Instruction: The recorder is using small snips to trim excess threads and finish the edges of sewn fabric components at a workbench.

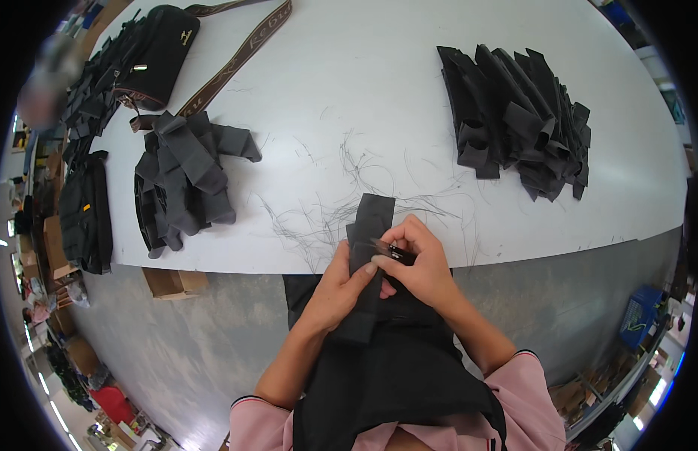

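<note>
Over the table's near edge, a dark grey fabric strip (375, 214) hangs down toward my lap, with folded layers near its middle. My left hand (339, 289) is closed around the strip, thumb on its front. Small black-handled thread snips (400, 254) sit in my right hand (424, 263), held between thumb and fingers. Their thin blades point left across the strip and look slightly blurred. My right thumb touches the fabric close to my left thumb. Cut dark thread ends (356, 161) lie scattered on the white table (326, 83) beyond the strip.
A pile of folded grey strips (187, 173) lies at the left, and a larger pile (514, 120) at the right. Behind the left pile are a black bag (161, 56) and its brown strap (240, 60). A cardboard box (174, 283) stands below the table edge.
</note>
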Tool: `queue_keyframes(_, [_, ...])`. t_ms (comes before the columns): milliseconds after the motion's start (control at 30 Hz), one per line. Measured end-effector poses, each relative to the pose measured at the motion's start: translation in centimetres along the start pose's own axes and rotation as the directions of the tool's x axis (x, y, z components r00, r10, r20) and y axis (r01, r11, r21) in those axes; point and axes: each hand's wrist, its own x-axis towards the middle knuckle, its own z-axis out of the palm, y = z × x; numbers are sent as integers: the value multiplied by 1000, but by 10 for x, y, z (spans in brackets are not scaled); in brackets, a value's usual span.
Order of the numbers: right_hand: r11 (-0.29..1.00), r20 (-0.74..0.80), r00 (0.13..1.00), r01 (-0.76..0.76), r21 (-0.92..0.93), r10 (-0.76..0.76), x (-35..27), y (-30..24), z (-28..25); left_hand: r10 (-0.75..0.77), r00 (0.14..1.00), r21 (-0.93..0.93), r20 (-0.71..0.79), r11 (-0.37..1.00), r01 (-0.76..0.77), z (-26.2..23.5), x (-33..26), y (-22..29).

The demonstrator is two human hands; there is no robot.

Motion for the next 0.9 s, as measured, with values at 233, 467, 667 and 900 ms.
queue_keyframes(233, [893,-7,906,417,-169,-424,-24,40,17,-105,990,-186,-93,979,86,-4,-16,-23])
queue_keyframes(467, [944,101,965,259,-205,-242,-21,16,7,-2,983,78,-184,997,16,-8,-7,-17])
queue_keyframes(667, [904,127,966,254,-343,-223,13,19,14,-37,995,163,-87,985,51,-6,-9,-10])
queue_keyframes(900, [823,199,926,377,-425,-322,-6,-5,0,-126,990,64,-62,989,130,-16,-10,1])
